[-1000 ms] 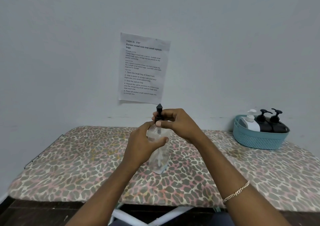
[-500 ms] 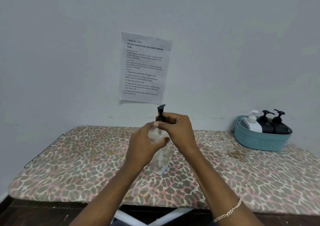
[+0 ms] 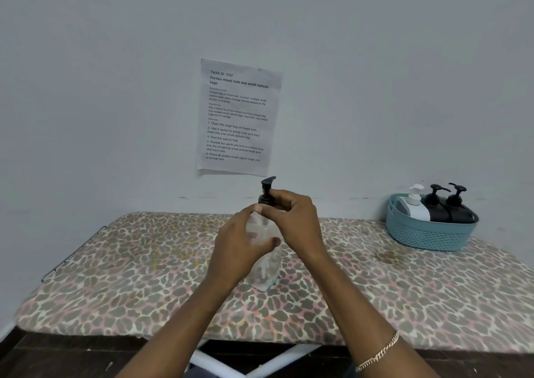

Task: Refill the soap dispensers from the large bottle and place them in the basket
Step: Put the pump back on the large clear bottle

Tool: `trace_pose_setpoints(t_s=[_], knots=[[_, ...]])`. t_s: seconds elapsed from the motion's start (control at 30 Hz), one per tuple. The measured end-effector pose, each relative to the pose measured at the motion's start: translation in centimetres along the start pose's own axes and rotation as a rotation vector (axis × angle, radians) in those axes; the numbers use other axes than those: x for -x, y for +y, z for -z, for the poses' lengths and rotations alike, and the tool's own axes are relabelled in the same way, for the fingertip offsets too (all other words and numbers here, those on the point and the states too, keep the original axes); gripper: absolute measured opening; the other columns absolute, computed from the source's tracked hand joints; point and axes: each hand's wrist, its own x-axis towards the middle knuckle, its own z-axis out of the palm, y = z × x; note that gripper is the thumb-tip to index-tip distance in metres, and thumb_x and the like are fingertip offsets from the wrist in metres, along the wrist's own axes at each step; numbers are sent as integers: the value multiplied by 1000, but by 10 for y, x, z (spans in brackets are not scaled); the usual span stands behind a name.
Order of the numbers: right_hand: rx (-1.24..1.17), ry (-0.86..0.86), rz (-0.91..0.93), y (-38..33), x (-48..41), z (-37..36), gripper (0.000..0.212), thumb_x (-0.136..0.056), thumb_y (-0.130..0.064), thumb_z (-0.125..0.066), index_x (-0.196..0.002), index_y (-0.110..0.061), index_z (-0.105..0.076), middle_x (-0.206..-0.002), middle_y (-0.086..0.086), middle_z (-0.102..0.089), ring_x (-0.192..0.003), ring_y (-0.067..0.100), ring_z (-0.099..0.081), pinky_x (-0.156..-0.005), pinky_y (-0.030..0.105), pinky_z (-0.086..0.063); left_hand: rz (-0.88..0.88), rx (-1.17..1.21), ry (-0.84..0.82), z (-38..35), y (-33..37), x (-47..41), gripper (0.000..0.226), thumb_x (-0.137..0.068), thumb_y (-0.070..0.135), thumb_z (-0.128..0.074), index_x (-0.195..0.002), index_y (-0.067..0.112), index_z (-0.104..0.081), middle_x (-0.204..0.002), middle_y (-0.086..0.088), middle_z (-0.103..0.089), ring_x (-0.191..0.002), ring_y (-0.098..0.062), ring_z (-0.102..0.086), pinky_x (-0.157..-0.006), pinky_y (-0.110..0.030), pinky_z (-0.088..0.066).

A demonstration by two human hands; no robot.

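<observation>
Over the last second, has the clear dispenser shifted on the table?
No. The clear dispenser stands at the same spot below the wall sheet; only its pump has turned, spout now pointing right.

Dispenser [image 3: 266, 265] upright mid-table [image 3: 115, 276], basket [image 3: 430, 233] with three dispensers [image 3: 433, 210] far right against the wall [image 3: 115, 88].

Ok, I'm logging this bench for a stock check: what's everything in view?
clear dispenser: one, clear with black pump, mid-table
basket: one, teal, table's far right
white dispenser: one, white, in basket
black dispensers: two, black, in basket
printed sheet: one, white, on wall
table cover: one, leopard print, over table
bracelet: one, gold-coloured, right wrist
left hand: one, grips the clear dispenser's body
right hand: one, pinches its pump collar
</observation>
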Motion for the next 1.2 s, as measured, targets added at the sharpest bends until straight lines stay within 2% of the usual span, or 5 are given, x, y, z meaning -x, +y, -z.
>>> trace_pose_setpoints(t_s=[0.23, 0.5, 0.9, 1.03, 1.2], knots=[[145, -71, 25, -3, 0, 16, 33, -84, -21, -86, -116, -25, -78, -105, -17, -80, -105, 0, -73, -98, 29, -53, 6, 64, -43, 4, 4, -8, 77, -72, 40, -94, -140, 33, -57, -125, 9, -56, -94, 1, -70, -75, -21, -54], [347, -162, -22, -5, -11, 80, 73, -80, -48, -89, -146, -43, -58, -143, -25, -60, -126, -7, -58, -99, 22, -49, -1, 251, -146, 0, 25, -36, 68, -75, 31, -95, -135, 30, -62, -124, 20, -66, -102, 7, -70, -80, -26, -59], [528, -141, -97, -9, -32, 171, 70, -84, -31, -86, -148, -37, -57, -122, -23, -66, -102, -9, -67, -77, 9, -51, -102, 324, -451, -50, 66, -98, 65, -85, 20, -88, -142, 33, -60, -140, 15, -64, -121, 2, -64, -98, -29, -54], [512, -105, -134, -9, -40, 200, 65, -83, -27, -87, -143, -31, -63, -121, -12, -66, -108, 4, -69, -94, 39, -61, -156, 327, -550, -76, 85, -119, 63, -91, 12, -81, -147, 28, -57, -145, 12, -62, -132, -9, -61, -109, -37, -51], [456, -49, -170, -4, -50, 235, 51, -77, -28, -88, -124, -28, -69, -117, -9, -71, -100, 17, -74, -87, 51, -64, -184, 363, -667, -113, 105, -146, 62, -96, 0, -73, -150, 24, -53, -149, 8, -60, -138, -15, -58, -114, -43, -51]])
